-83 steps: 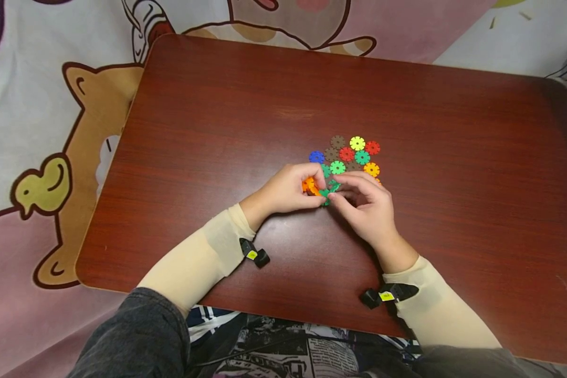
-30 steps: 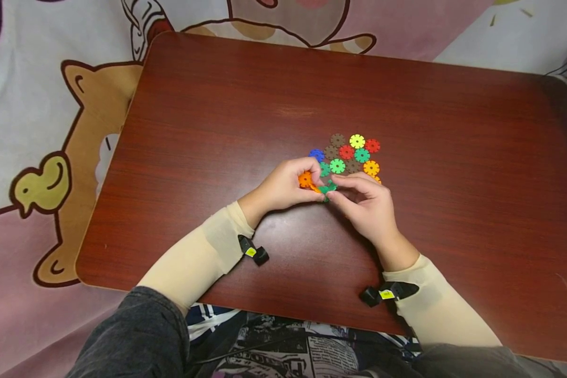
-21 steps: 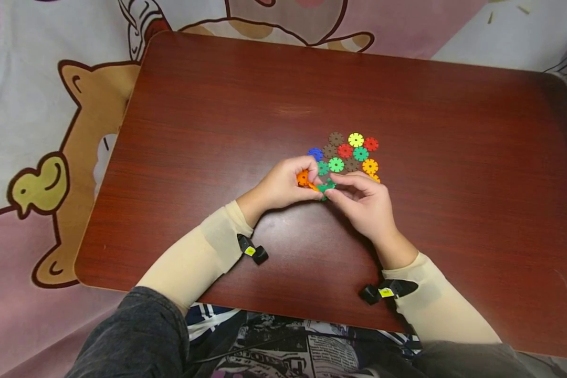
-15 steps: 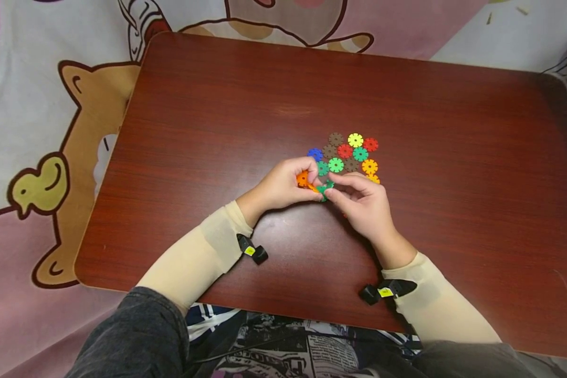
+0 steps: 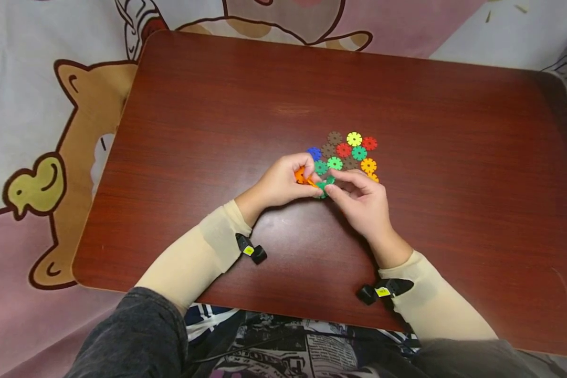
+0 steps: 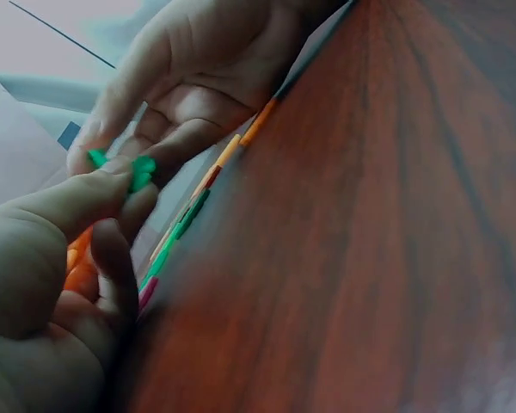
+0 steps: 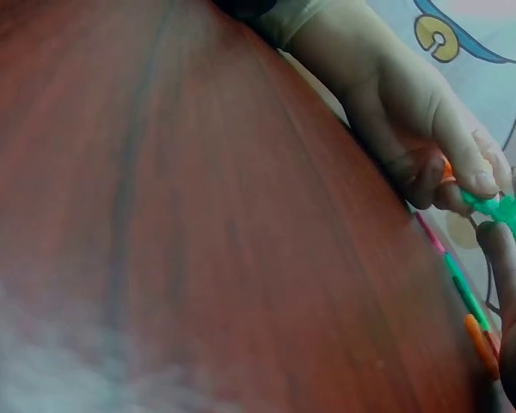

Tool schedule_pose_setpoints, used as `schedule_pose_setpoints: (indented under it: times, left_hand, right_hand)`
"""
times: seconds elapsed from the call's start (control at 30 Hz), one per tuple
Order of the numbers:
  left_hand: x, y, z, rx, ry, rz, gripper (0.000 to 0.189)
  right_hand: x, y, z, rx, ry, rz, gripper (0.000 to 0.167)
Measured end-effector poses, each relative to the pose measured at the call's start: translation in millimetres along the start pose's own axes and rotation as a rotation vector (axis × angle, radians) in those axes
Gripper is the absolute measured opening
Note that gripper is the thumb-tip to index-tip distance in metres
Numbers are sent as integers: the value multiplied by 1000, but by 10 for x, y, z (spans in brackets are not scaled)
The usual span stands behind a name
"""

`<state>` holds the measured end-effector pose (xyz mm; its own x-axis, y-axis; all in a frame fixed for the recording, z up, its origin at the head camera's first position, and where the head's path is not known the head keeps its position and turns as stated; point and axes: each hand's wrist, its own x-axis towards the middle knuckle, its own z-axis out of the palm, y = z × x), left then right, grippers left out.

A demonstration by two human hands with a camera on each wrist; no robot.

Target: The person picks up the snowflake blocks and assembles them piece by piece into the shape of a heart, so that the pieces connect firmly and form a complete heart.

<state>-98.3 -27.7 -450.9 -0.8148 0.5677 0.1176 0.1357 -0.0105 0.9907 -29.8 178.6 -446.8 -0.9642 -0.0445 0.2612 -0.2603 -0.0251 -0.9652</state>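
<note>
Over the dark red-brown table, my left hand (image 5: 281, 181) grips a small chain of notched plastic snowflake discs. An orange disc (image 5: 300, 175) sits inside its curled fingers, and a green disc (image 5: 321, 190) pokes out at thumb and fingertips. My right hand (image 5: 366, 205) pinches a green disc (image 5: 330, 180) with thumb and index finger, right against that chain. Both wrist views show the two hands meeting at the green discs (image 6: 141, 172) (image 7: 514, 213). Whether the two green pieces interlock cannot be told; fingers cover part of them.
Just beyond the hands, several loose snowflake discs lie flat in a cluster, among them a yellow disc (image 5: 354, 139), a red disc (image 5: 369, 143) and a blue disc (image 5: 314, 153). The wooden table (image 5: 208, 115) extends around them; a cartoon-printed cloth (image 5: 23, 121) lies behind and left.
Since the oldest frame, the orange disc has shifted slightly left and turned flatter to the head camera. The green pieces have come closer together between the fingertips. Both hands stay nearly in place.
</note>
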Motion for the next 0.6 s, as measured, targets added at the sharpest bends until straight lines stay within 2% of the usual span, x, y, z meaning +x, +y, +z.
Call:
schedule_pose_setpoints:
  times: [0.13,0.23,0.37,0.6]
  left_hand:
    - [31,-8,-25,-33,34,-37,45]
    - [40,-10,-29,-62,15,-61,43]
    - [42,4,0,-129,-19,-102,41]
    - [26,41,57,-146,21,-132,41]
  right_hand:
    - [-8,16,9,-16,-79,-58,73]
    - [-16,36,20,-144,-101,-102,86]
    - [-10,38,27,-276,-46,-155,82]
    - [8,38,50,-292,20,-212,77]
